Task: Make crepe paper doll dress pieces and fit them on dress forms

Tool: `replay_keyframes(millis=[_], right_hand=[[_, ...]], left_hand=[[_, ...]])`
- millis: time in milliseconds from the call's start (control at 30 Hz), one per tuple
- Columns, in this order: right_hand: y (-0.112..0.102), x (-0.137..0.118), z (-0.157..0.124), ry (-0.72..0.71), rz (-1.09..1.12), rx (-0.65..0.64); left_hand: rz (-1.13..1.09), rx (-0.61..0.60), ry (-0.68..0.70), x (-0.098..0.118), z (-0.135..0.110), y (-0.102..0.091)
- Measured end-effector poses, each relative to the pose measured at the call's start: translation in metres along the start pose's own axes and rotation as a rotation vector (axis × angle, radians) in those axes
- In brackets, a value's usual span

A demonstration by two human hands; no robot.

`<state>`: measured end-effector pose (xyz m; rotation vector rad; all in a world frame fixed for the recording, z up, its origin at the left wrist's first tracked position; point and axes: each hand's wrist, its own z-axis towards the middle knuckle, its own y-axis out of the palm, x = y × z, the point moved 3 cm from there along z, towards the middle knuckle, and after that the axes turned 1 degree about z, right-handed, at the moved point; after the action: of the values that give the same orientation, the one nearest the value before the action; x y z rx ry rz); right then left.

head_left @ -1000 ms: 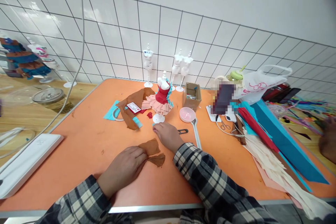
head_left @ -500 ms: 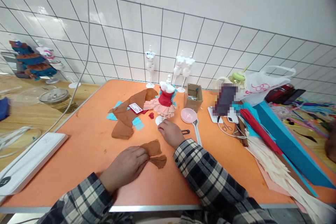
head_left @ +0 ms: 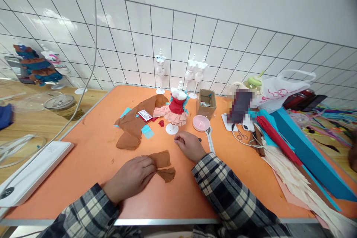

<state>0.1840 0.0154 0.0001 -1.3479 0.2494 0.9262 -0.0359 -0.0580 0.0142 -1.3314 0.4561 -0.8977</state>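
Two bare hands rest on the orange bench. The left hand lies nearest, its fingers curled down over the near edge of a brown scrap and pinning it flat; a darker scrap touches it, just right of those fingers. The right hand sits a little beyond, fingers bent inward with the tips drawn together; I cannot tell whether anything small sits between them.

Just past the right fingers stands a dressed mannequin in red and pink, its round base close to the fingertips. A pink dish lies to their right; a larger brown sheet lies crumpled beyond the left fingers. Farther off are a cardboard box and bare white mannequins by the tiled wall.

The thin scrap looks easy to tear, so I judge that broad, even pressure from the left fingertips suits it better than a hard pinch. The right wrist should stay low and clear of the base, since the stand looks easy to tip.
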Motion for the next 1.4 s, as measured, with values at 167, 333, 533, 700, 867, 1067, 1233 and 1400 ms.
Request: replay_keyframes(millis=[167,333,533,700,867,1067,1233,1400], right_hand=[[-0.007,0.011,-0.02,-0.02,0.053,-0.069],[-0.004,0.004,-0.027,-0.051,-0.004,-0.135],[0.025,-0.022,-0.034,-0.234,-0.198,-0.253],[0.032,-0.036,-0.036,-0.264,-0.328,-0.251],[0.023,-0.027,-0.035,-0.188,-0.337,-0.231],[-0.004,-0.009,-0.032,-0.07,-0.261,-0.167],[-0.08,0.008,0.0,-0.003,-0.316,0.253],[-0.144,0.041,0.051,0.212,-0.477,0.352]], left_hand=[[-0.037,-0.019,-0.002,-0.008,-0.003,-0.007],[-0.068,-0.058,-0.004,-0.01,-0.003,-0.008],[-0.074,-0.07,0.0,-0.015,-0.006,-0.009],[-0.059,-0.072,0.012,-0.013,-0.004,-0.007],[-0.079,-0.076,0.001,-0.012,-0.004,-0.004],[-0.089,-0.094,-0.017,-0.013,-0.006,-0.003],[-0.079,-0.099,-0.02,-0.012,-0.003,0.002],[-0.068,-0.086,-0.002,-0.009,0.0,0.006]])
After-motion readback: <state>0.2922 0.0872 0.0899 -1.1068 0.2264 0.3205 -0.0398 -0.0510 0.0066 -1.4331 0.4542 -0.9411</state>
